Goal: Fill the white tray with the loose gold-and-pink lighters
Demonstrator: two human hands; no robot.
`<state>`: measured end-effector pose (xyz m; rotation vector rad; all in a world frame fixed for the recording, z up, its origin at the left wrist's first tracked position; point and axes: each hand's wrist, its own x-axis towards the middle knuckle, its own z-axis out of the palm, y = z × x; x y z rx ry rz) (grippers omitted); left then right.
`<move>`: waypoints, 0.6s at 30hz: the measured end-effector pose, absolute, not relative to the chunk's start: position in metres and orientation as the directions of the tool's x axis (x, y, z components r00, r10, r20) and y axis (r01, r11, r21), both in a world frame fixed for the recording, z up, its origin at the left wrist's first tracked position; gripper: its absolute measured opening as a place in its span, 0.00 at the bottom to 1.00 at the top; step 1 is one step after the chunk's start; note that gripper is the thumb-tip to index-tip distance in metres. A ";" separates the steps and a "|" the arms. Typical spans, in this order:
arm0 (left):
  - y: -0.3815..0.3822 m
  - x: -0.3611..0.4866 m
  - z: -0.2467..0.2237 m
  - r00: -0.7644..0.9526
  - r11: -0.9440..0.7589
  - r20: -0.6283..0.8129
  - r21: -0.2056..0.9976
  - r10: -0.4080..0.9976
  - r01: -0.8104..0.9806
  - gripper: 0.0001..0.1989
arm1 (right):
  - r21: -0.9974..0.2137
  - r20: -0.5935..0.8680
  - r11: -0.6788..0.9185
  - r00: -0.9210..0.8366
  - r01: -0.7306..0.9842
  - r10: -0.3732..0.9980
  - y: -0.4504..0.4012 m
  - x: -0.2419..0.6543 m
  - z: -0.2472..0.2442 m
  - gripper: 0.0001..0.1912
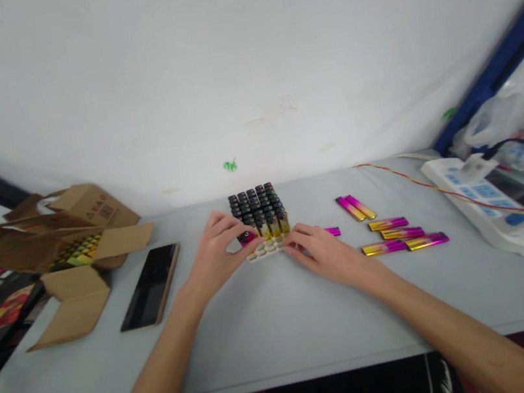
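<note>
Lighter tray (269, 246) (part-filled), grey table (281, 325), white wall (222, 64)

Place: small packing workshop
Desk: plain grey desk (271, 326) against a bare white wall (222, 64)
Stock: open cardboard box (59, 243), tray of lighters (260, 220), loose lighters (398, 234)
Fittings: power strip (493, 208), blue metal rack post (494, 73)

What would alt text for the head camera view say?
Two bare hands, left hand and right hand, meet at a tray packed with upright lighters on a grey table; loose lighters lie right, cardboard box left.
</note>
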<state>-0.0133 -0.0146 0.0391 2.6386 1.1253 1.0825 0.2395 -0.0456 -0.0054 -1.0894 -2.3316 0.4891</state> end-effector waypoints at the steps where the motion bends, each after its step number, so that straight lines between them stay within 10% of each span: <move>1: -0.014 -0.014 0.038 0.483 -0.723 0.575 0.314 0.660 0.615 0.10 | -0.519 0.299 0.613 -0.546 0.595 0.783 -0.046 0.239 -0.005 0.11; 18: -0.009 -0.010 0.019 0.472 -0.678 0.520 0.330 0.711 0.657 0.09 | -0.513 0.299 0.567 -0.485 0.644 0.822 -0.037 0.246 -0.004 0.10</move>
